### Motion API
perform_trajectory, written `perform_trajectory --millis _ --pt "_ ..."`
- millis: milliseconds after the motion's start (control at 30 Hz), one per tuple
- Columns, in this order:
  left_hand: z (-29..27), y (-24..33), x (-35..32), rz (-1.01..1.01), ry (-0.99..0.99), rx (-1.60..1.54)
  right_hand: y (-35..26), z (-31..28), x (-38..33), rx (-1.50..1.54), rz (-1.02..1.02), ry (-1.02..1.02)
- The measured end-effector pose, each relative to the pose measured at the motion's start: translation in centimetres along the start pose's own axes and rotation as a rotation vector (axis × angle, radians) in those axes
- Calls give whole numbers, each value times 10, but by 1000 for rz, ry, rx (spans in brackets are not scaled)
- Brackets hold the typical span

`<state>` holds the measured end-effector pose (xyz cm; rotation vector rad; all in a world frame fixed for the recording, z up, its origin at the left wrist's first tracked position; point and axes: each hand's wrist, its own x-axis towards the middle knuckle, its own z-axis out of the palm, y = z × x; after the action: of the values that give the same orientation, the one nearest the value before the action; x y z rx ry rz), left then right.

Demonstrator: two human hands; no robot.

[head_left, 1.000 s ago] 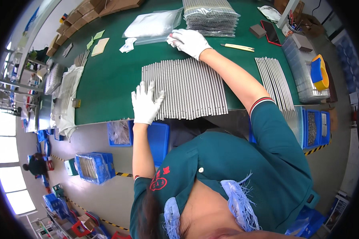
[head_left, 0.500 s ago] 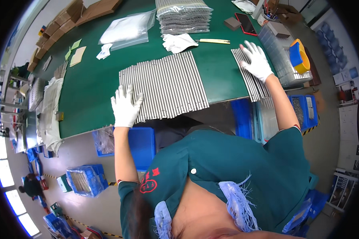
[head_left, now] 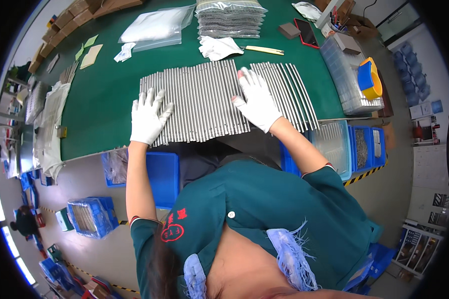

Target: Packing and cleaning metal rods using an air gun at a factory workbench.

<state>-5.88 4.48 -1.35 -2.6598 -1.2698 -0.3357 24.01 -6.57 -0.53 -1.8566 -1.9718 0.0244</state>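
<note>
A wide row of thin silvery metal rods [head_left: 197,102] lies side by side on the green table. My left hand [head_left: 148,117], in a white glove, rests flat with fingers spread on the row's left end. My right hand [head_left: 257,99], gloved too, lies open where the row meets a second, smaller group of rods [head_left: 289,92] on the right. That smaller group is fanned out a little, and my right hand hides its left part. Bare fingertips show at the right glove's thumb and index finger.
Behind the rods lie a white cloth [head_left: 220,48], a cutter knife [head_left: 264,50], and a stack of bagged rods [head_left: 230,20]. A red-edged phone [head_left: 307,33] and a clear plastic box [head_left: 341,74] with a yellow-blue tape dispenser [head_left: 370,79] stand right. Blue bins [head_left: 163,179] sit below the table edge.
My right hand has moved left, and the smaller group of rods has slid with it up to the large row. My left hand stays on the row's left end.
</note>
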Motion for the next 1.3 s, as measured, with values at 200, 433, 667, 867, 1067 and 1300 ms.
perform_trajectory --millis 200,433,667,867,1067,1300 --pt "1 -1 0 -7 7 -19 43 -41 -8 -186 -36 65" --pt "-1 -1 -3 -26 -14 -12 65 -68 -73 -195 -82 -298" --pt "-25 76 -7 165 -100 -200 -5 -45 -56 -215 -229 -355" --pt "-22 117 -14 248 35 -307 5 -31 -45 -236 -280 -290" --pt "-22 118 -18 226 35 -359 7 -39 -47 -143 -320 -296" --pt "-34 92 -27 222 -54 -291 44 -79 -88 -144 -246 -388"
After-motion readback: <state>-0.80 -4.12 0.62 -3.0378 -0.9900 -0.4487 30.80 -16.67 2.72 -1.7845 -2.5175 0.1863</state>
